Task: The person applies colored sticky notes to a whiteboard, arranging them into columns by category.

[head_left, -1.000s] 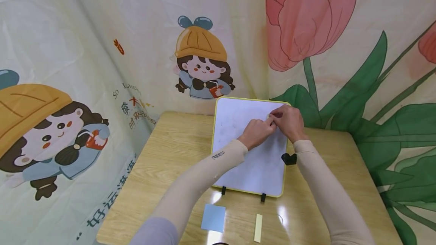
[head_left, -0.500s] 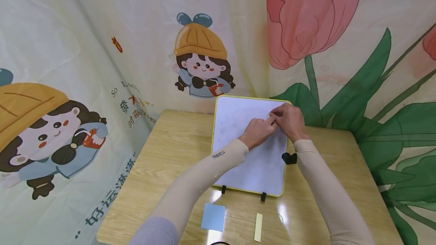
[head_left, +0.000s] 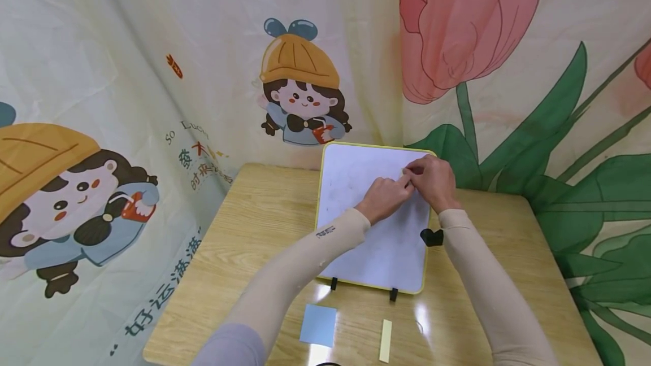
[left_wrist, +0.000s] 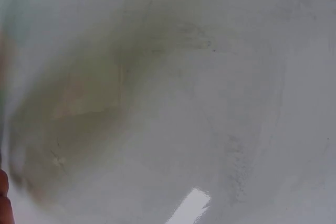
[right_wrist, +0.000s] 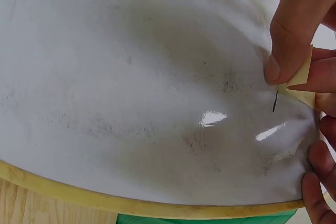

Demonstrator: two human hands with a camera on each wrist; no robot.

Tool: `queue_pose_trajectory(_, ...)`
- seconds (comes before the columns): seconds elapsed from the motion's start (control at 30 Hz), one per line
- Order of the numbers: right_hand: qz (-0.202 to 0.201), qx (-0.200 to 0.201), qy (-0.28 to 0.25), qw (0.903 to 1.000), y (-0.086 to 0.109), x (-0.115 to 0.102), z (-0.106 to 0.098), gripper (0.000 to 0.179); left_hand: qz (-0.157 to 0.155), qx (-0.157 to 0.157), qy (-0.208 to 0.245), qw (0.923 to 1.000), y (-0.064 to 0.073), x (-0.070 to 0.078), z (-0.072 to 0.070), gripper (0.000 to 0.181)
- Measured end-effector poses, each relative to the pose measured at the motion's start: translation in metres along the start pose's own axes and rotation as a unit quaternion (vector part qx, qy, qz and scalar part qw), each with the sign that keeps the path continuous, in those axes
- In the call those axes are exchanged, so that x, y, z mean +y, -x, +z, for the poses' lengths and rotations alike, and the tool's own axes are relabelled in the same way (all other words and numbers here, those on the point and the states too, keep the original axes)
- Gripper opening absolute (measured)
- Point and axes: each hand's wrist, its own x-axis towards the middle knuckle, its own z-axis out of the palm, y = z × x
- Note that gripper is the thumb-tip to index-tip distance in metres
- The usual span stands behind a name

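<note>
A whiteboard [head_left: 376, 258] with a yellow rim stands tilted on the table. Near its upper right part, my right hand [head_left: 431, 182] pinches a small yellow sticky note [right_wrist: 299, 83], folded or peeling at the fingertips. My left hand [head_left: 383, 199] meets it from the left, a finger pressing at the note's edge with its other fingers curled. A short dark line [right_wrist: 275, 101] lies on the board beside the note. In the left wrist view the board surface [left_wrist: 236, 103] fills almost everything, with only fingertips [left_wrist: 4, 203] at the left edge.
On the table [head_left: 264, 213] in front of the board lie a blue square sticky note [head_left: 318, 325] and a pale yellow paper strip [head_left: 385, 341]. Black feet [head_left: 393, 294] support the board. A black heart-shaped piece [head_left: 432, 237] sits at its right rim. Printed curtains [head_left: 376, 44] hang behind.
Both hands stay in nearly the same place at the upper right of the board. The head view has shifted very slightly.
</note>
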Motion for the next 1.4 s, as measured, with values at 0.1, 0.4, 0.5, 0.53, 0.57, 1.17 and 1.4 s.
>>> queue_pose_trajectory(0.1,0.005,0.005,0.003,1.0000,0.000,0.002,0.000,0.011,0.002,0.009,0.000,1.0000,-0.001,0.000,0.001,0.020)
queue_pose_trajectory(0.4,0.009,0.006,0.002,0.9999,0.000,0.004,-0.005,0.014,0.014,0.012,-0.013,0.9997,-0.004,-0.001,-0.002,0.022)
queue_pose_trajectory(0.5,0.001,0.010,0.001,0.9999,-0.002,0.004,-0.009,0.015,0.020,0.022,0.002,0.9996,-0.003,-0.003,-0.009,0.030)
queue_pose_trajectory(0.53,0.000,0.012,0.003,0.9999,-0.002,0.004,-0.010,0.016,0.020,0.027,0.009,0.9994,-0.004,-0.005,-0.011,0.037)
queue_pose_trajectory(0.57,-0.004,0.016,0.005,0.9998,-0.003,0.005,-0.011,0.016,0.020,0.035,0.017,0.9990,-0.005,-0.006,-0.013,0.044)
queue_pose_trajectory(1.17,0.008,-0.026,0.033,0.9991,-0.016,0.014,-0.017,0.073,-0.071,-0.119,0.041,0.9895,-0.055,-0.068,-0.003,0.066)
queue_pose_trajectory(1.4,0.017,-0.059,0.008,0.9981,-0.021,0.015,-0.017,0.064,-0.082,-0.141,0.066,0.9844,-0.058,-0.071,-0.007,0.061)
